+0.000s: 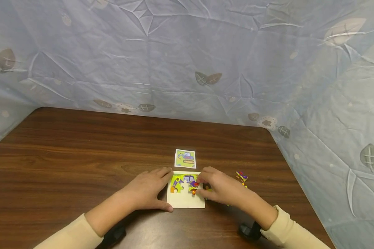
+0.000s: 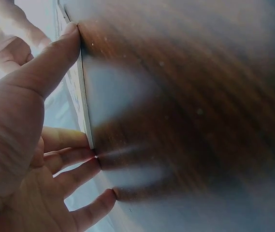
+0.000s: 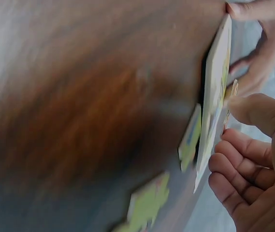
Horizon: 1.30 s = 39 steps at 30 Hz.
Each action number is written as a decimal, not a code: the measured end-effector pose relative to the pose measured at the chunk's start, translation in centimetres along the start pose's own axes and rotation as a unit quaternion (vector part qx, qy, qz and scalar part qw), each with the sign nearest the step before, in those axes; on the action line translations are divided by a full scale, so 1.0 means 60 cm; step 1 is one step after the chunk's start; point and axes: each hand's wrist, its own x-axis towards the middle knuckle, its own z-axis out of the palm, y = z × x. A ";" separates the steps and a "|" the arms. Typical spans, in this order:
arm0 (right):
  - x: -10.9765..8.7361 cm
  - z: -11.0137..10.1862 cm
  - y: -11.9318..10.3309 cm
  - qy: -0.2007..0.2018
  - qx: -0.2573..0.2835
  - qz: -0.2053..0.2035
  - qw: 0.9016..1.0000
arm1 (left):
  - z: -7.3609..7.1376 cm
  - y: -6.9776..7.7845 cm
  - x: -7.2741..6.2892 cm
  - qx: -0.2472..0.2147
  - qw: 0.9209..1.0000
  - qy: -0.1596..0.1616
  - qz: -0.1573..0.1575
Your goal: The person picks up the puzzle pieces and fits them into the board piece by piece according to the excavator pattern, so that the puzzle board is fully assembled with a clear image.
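Right hand (image 1: 218,186), close to its wrist camera, has its grip clamped on a piece (image 3: 235,87), thumb and index finger pinching it over the right half of the board (image 1: 184,201). Left hand (image 1: 148,192) braces the board's left edge with its grip spread, thumb at the near corner and fingers by the far one, while fitted pieces (image 1: 176,183) cover part of the board's far half. Loose pieces (image 1: 241,176) lie to the board's right, a card (image 1: 185,159) lies just beyond it, and around it spreads the worktop (image 1: 96,155), with a leaf-print cloth (image 1: 174,52) behind.
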 end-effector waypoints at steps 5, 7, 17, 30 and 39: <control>0.008 0.007 -0.009 -0.008 -0.021 -0.013 1.000 | 0.001 0.000 0.001 0.001 1.000 0.001 0.000; 0.012 0.009 -0.012 -0.007 -0.032 -0.021 0.999 | 0.001 0.000 0.002 0.001 1.000 0.002 0.000; 0.029 0.016 -0.026 0.002 -0.055 -0.034 0.998 | -0.003 -0.002 -0.001 0.007 1.000 0.011 0.007; 0.028 0.026 -0.035 0.019 -0.071 -0.031 0.997 | -0.002 -0.001 -0.003 -0.002 1.000 0.010 0.009; 0.030 0.030 -0.035 0.009 -0.045 -0.035 0.998 | -0.001 -0.002 -0.002 0.000 1.000 0.008 0.010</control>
